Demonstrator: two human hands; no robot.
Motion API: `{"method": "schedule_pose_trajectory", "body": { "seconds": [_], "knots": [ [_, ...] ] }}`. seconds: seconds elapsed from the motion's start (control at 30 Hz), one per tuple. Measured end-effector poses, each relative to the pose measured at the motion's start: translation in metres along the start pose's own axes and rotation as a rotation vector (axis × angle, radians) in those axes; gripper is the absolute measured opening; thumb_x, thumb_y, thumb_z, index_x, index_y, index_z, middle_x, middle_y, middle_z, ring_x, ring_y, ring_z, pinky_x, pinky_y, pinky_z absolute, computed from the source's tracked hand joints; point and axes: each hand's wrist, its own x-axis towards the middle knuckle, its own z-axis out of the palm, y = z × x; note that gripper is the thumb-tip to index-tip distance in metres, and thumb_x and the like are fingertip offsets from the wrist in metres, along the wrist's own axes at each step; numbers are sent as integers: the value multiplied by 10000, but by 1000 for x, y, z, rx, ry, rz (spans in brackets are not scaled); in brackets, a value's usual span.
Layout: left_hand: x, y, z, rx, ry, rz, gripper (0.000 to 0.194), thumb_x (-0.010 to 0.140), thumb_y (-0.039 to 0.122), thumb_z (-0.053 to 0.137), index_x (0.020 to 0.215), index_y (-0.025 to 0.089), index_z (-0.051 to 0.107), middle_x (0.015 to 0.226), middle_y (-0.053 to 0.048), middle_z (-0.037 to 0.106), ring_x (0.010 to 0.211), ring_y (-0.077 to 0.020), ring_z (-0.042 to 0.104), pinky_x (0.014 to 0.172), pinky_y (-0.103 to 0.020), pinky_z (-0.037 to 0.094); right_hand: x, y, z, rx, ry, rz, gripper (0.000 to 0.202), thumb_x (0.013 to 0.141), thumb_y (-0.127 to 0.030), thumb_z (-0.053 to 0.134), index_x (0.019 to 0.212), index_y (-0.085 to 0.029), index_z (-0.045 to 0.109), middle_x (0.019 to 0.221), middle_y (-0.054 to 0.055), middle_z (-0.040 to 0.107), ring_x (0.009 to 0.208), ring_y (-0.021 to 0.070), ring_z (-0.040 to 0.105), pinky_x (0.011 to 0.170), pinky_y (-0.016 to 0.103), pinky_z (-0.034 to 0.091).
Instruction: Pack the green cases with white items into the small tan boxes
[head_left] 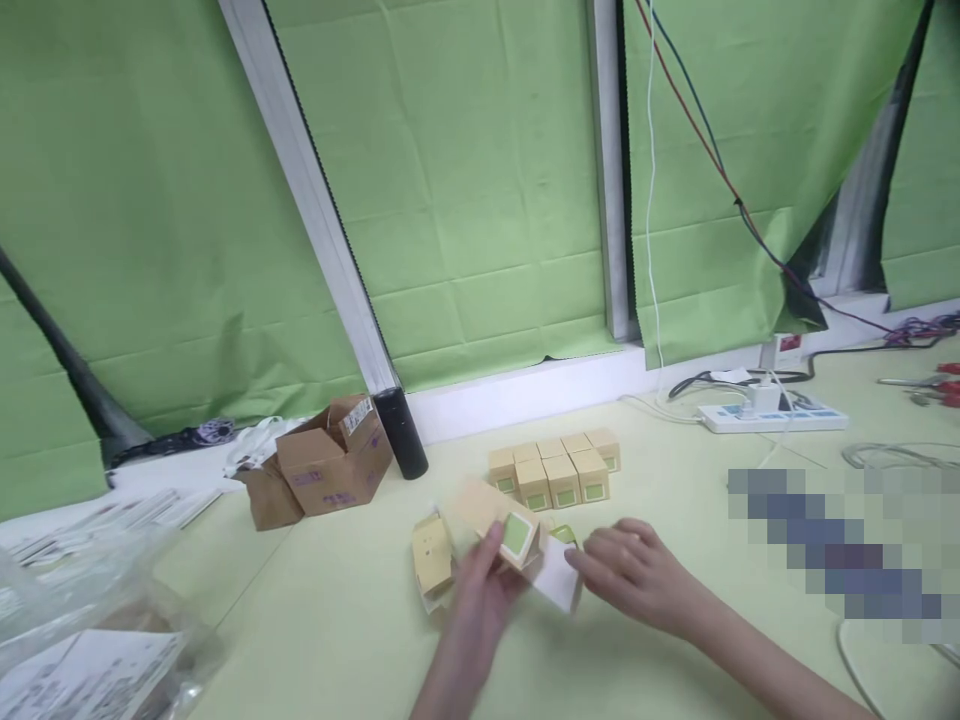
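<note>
My left hand (pixel 484 590) is closed round a tan carton (pixel 517 535) with a green square label, tilted and slightly blurred by motion. At the carton's right end a white flap or insert (pixel 555 575) sticks out, and the fingertips of my right hand (pixel 630 570) touch its edge. My right hand's other fingers are curled. Just beyond lie several small tan boxes (pixel 559 470) in two rows, with green labels on their fronts. Left of my left hand, an open tan box (pixel 433 555) rests on the table. A small green item (pixel 562 534) shows behind the white piece.
On the pale table (pixel 337 620), an open cardboard box (pixel 334 460) and a black cylinder (pixel 401 433) stand back left. Plastic bags with papers (pixel 90 660) lie front left. A white power strip (pixel 772 418) with cables is back right, with red-handled tools (pixel 946 385) beyond.
</note>
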Motion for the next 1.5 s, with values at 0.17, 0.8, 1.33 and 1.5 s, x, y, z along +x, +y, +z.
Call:
{"method": "schedule_pose_trajectory", "body": {
  "seconds": [0.17,0.8,1.33,1.5],
  "knots": [
    [14,48,-54,389,501,194,447,608,414,719,929,141,568,763,-80,691,619,-207,648,534,-290,505,-9,27,-5,285,-523,518,339,738,-286,606,1065,-206,560,1025,79,618,908,245,581,755,369,465],
    [-18,2,13,843,-450,164,685,551,241,736,1198,257,511,1208,-86,518,1129,-299,440,946,-390,345,6,-8,10,844,-326,826,182,855,-317,533,739,-218,633,793,12,634,727,154,623,562,225,499],
    [-13,0,-25,1270,-179,134,442,591,129,482,1018,235,445,1051,-27,446,865,-194,505,726,-274,394,-6,-12,21,593,-317,775,199,912,-285,422,731,-222,476,672,-27,563,562,126,576,505,226,478],
    [3,-22,-29,1282,-151,285,469,639,126,455,1102,200,430,1103,-59,408,996,-208,496,812,-267,385,-8,-14,40,423,-398,654,154,867,-277,502,723,-222,513,727,-35,579,535,108,593,471,205,471]
  ]
}}
